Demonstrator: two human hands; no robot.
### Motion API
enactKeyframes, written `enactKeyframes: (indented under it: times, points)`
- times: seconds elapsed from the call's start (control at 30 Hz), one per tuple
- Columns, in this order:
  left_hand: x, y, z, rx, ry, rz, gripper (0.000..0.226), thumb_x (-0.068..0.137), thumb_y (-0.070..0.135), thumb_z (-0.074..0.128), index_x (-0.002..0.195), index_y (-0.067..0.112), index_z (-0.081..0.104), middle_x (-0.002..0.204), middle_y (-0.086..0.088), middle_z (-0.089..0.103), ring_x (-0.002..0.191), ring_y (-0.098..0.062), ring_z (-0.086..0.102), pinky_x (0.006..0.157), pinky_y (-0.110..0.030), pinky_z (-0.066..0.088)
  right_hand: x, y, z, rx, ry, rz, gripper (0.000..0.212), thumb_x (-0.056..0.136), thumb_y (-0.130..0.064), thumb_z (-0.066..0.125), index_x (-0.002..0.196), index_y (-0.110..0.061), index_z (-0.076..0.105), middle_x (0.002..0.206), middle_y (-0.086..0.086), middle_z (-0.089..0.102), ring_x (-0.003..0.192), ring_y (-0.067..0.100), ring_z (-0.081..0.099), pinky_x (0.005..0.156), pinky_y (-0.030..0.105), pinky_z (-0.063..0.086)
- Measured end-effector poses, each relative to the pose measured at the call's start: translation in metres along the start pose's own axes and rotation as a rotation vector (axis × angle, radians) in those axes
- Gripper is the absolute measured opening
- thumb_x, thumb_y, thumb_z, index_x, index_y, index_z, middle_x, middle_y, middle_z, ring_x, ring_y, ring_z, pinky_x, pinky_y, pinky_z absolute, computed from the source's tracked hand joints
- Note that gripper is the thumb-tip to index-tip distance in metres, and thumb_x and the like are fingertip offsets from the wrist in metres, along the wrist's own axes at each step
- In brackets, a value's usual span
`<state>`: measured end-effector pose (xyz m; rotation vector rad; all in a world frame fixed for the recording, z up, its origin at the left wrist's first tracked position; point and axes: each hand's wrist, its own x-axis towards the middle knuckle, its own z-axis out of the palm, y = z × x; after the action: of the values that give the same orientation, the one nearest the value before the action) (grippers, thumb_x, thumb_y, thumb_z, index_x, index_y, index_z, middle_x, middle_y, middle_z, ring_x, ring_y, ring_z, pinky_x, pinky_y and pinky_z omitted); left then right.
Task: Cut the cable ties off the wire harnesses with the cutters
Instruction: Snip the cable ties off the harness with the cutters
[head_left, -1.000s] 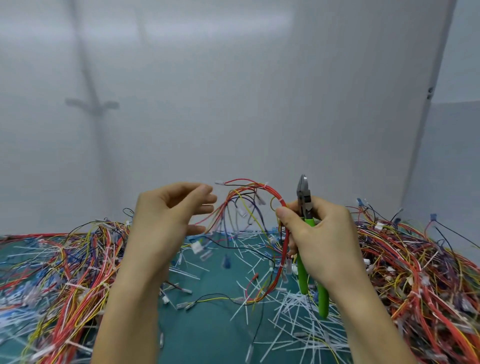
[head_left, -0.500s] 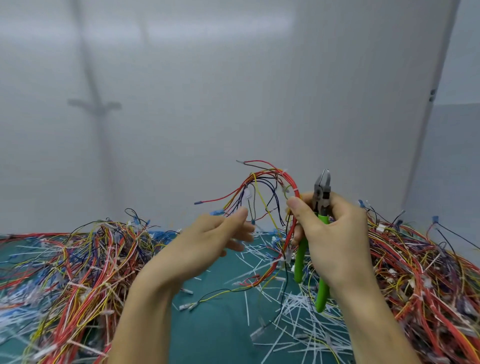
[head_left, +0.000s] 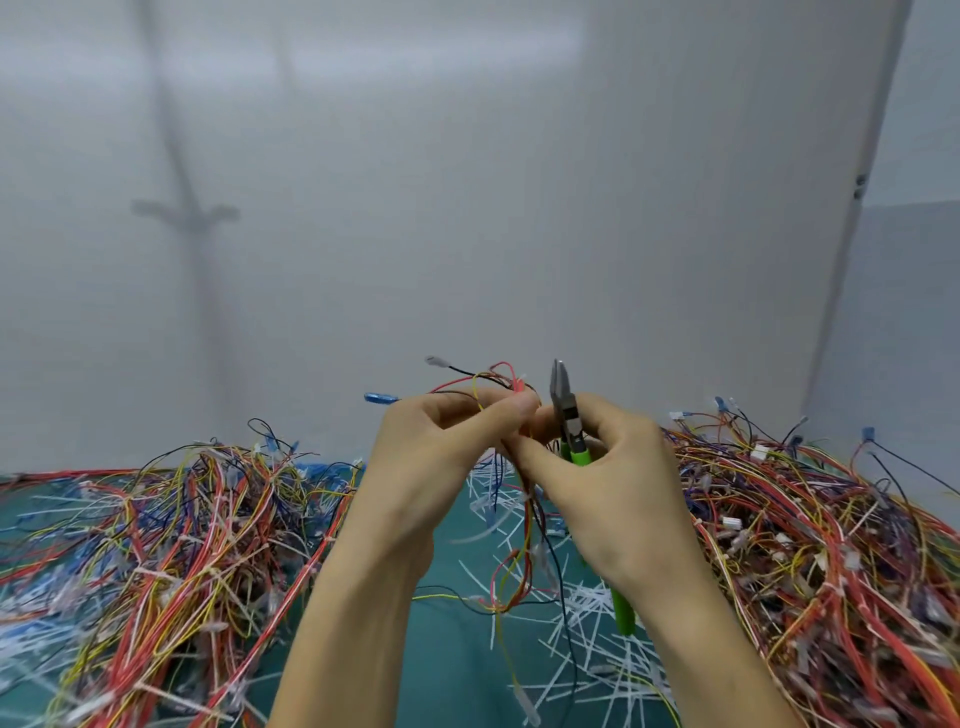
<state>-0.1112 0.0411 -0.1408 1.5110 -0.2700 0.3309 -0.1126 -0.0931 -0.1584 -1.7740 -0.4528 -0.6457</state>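
Observation:
Both hands meet at the centre, raised above the table. My left hand (head_left: 447, 447) pinches the top of a small wire harness (head_left: 519, 561) of red, yellow and black wires that hangs down between my wrists. My right hand (head_left: 608, 467) grips green-handled cutters (head_left: 569, 415), jaws pointing up and closed, and its thumb also presses the harness. A blue connector (head_left: 379, 398) and a clear one (head_left: 434, 360) stick out to the upper left. No cable tie shows clearly under my fingers.
A large heap of wire harnesses (head_left: 171, 545) lies on the left of the teal table (head_left: 447, 665), another heap (head_left: 821, 545) on the right. Cut white cable ties (head_left: 587, 623) litter the middle. A white wall (head_left: 467, 208) stands close behind.
My left hand has moved right from an open pose to pinch the harness beside my right hand. The harness bundle has been gathered between both hands; the cutters stay upright.

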Motion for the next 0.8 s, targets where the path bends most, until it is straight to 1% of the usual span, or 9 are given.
enactKeyframes:
  times: [0.07, 0.17, 0.23, 0.3, 0.4, 0.47, 0.63, 0.7, 0.8]
  points:
    - [0.0027, -0.0032, -0.0007, -0.008, 0.017, -0.025, 0.004, 0.079, 0.013, 0.075, 0.081, 0.009, 0.076, 0.077, -0.001, 0.076, 0.067, 0.000, 0.067, 0.058, -0.005, 0.045, -0.0011, 0.0003, 0.0001, -0.043, -0.014, -0.006, 0.018, 0.082, -0.040, 0.074, 0.073, -0.029, 0.063, 0.063, -0.009, 0.063, 0.061, 0.015, 0.054, 0.062, 0.039, 0.051]
    - [0.0049, -0.0061, -0.0033, -0.033, 0.019, -0.061, 0.005, 0.079, 0.011, 0.074, 0.084, 0.010, 0.075, 0.080, -0.003, 0.076, 0.068, 0.000, 0.068, 0.058, -0.005, 0.044, -0.0004, 0.0004, -0.0014, -0.076, -0.039, 0.012, 0.016, 0.082, -0.042, 0.073, 0.080, -0.027, 0.069, 0.071, -0.009, 0.068, 0.069, 0.020, 0.060, 0.068, 0.040, 0.054]
    - [0.0060, -0.0062, -0.0056, -0.089, 0.007, -0.067, 0.016, 0.074, 0.015, 0.076, 0.088, 0.008, 0.074, 0.080, -0.002, 0.076, 0.069, 0.000, 0.068, 0.059, -0.006, 0.045, -0.0003, 0.0003, -0.0026, -0.071, -0.066, 0.020, 0.012, 0.085, -0.043, 0.069, 0.086, -0.031, 0.070, 0.072, -0.013, 0.068, 0.070, 0.016, 0.062, 0.070, 0.039, 0.055]
    - [0.0068, -0.0056, -0.0066, -0.131, 0.010, -0.092, 0.036, 0.062, 0.027, 0.076, 0.094, 0.009, 0.074, 0.085, 0.000, 0.077, 0.074, -0.002, 0.068, 0.067, -0.014, 0.046, -0.0002, -0.0002, -0.0032, -0.072, -0.065, 0.032, 0.015, 0.088, -0.047, 0.063, 0.087, -0.034, 0.069, 0.066, -0.013, 0.065, 0.065, 0.013, 0.063, 0.069, 0.037, 0.055]
    - [0.0076, -0.0060, -0.0067, -0.193, 0.062, -0.135, 0.054, 0.052, 0.034, 0.075, 0.101, 0.010, 0.072, 0.084, 0.003, 0.076, 0.077, -0.002, 0.067, 0.080, -0.027, 0.042, -0.0005, -0.0011, -0.0022, -0.073, -0.009, 0.063, 0.037, 0.090, -0.059, 0.052, 0.079, -0.026, 0.066, 0.060, -0.004, 0.063, 0.057, 0.008, 0.063, 0.066, 0.034, 0.054]
    - [0.0071, -0.0056, -0.0061, -0.210, 0.087, -0.139, 0.059, 0.052, 0.033, 0.075, 0.104, 0.008, 0.070, 0.081, 0.004, 0.076, 0.075, -0.003, 0.065, 0.080, -0.029, 0.041, -0.0007, -0.0032, -0.0032, -0.111, 0.011, 0.055, 0.049, 0.087, -0.067, 0.043, 0.073, -0.024, 0.063, 0.060, -0.003, 0.063, 0.058, 0.010, 0.063, 0.064, 0.034, 0.051]
    - [0.0064, -0.0072, -0.0055, -0.257, 0.080, -0.072, 0.026, 0.068, 0.013, 0.072, 0.093, 0.008, 0.066, 0.079, -0.001, 0.076, 0.070, -0.005, 0.070, 0.065, -0.016, 0.050, -0.0005, -0.0045, -0.0060, -0.237, -0.155, 0.066, 0.076, 0.078, -0.078, 0.023, 0.066, -0.012, 0.059, 0.058, 0.004, 0.061, 0.057, 0.027, 0.060, 0.065, 0.045, 0.050]
    - [0.0057, -0.0064, -0.0040, -0.262, 0.079, -0.050, 0.016, 0.075, 0.004, 0.070, 0.090, 0.007, 0.066, 0.081, -0.004, 0.077, 0.070, -0.007, 0.071, 0.059, -0.011, 0.050, -0.0005, -0.0028, -0.0047, -0.276, -0.170, 0.068, 0.079, 0.079, -0.077, 0.017, 0.066, -0.011, 0.058, 0.056, 0.011, 0.058, 0.059, 0.031, 0.060, 0.066, 0.048, 0.050]
    - [0.0050, -0.0055, -0.0020, -0.220, 0.067, -0.034, 0.013, 0.078, 0.003, 0.071, 0.089, 0.008, 0.067, 0.082, -0.004, 0.077, 0.073, -0.007, 0.071, 0.061, -0.012, 0.051, -0.0003, -0.0002, -0.0031, -0.324, -0.169, 0.071, 0.074, 0.086, -0.072, 0.019, 0.065, -0.013, 0.058, 0.051, 0.005, 0.053, 0.060, 0.027, 0.062, 0.066, 0.045, 0.050]
